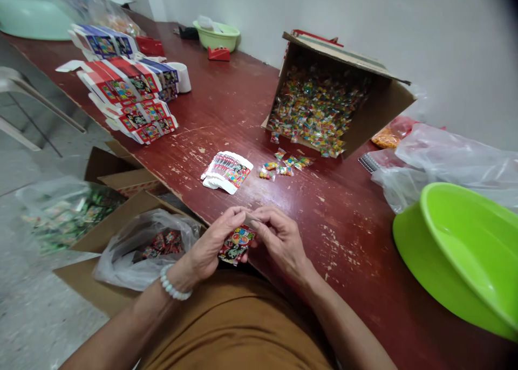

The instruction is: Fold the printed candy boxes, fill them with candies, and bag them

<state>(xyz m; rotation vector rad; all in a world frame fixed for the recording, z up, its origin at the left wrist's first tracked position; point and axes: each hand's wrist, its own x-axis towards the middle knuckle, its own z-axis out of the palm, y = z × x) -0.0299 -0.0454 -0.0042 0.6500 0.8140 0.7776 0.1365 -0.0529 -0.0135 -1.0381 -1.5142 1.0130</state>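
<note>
Both hands meet at the near edge of the red-brown table (226,105). My left hand (214,240) and my right hand (279,238) are closed together on one small red printed box (236,244), fingers pinching its top end. Just beyond them lies a short stack of flat unfolded boxes (227,170). A few loose candy packets (283,165) lie next to it. Behind those, a cardboard carton (380,111) tipped on its side spills many colourful candy packets (318,108).
Piles of folded red and blue boxes (129,89) stand at the far left. A bright green basin (469,251) sits at the right, clear plastic bags (445,159) behind it. Left of the table, floor cartons hold a bag of filled boxes (149,246).
</note>
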